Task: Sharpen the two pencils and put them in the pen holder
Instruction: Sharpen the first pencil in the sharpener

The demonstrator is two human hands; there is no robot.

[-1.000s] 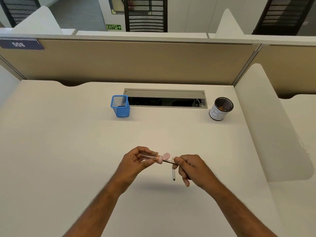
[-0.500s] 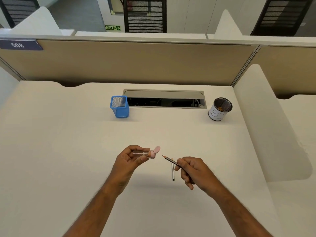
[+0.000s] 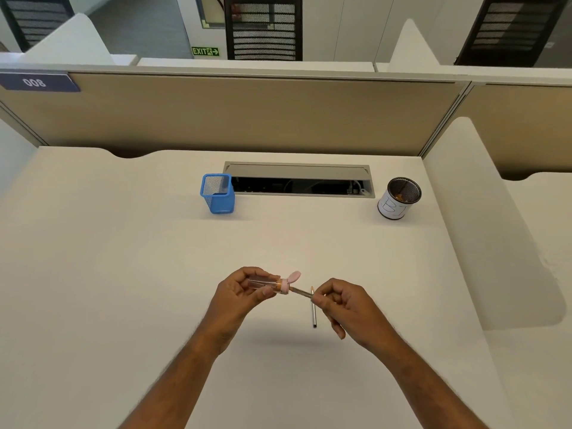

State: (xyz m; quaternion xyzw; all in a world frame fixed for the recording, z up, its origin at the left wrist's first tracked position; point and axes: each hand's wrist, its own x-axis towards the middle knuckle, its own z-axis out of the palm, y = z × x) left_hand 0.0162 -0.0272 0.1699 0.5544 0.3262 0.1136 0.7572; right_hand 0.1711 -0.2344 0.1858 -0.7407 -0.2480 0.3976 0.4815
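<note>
L hand [image 3: 244,292] grips sharpener [image 3: 272,284]; R hand [image 3: 346,308] feeds pencil [image 3: 300,293] in.

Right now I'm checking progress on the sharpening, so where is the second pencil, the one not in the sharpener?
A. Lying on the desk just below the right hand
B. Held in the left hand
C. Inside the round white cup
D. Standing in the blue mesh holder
A: the second pencil lies flat on the desk beside the right hand, while the blue mesh holder shows no pencil.

"EXIT" sign [image 3: 205,51]; "008" partition plate [image 3: 36,82].
</note>
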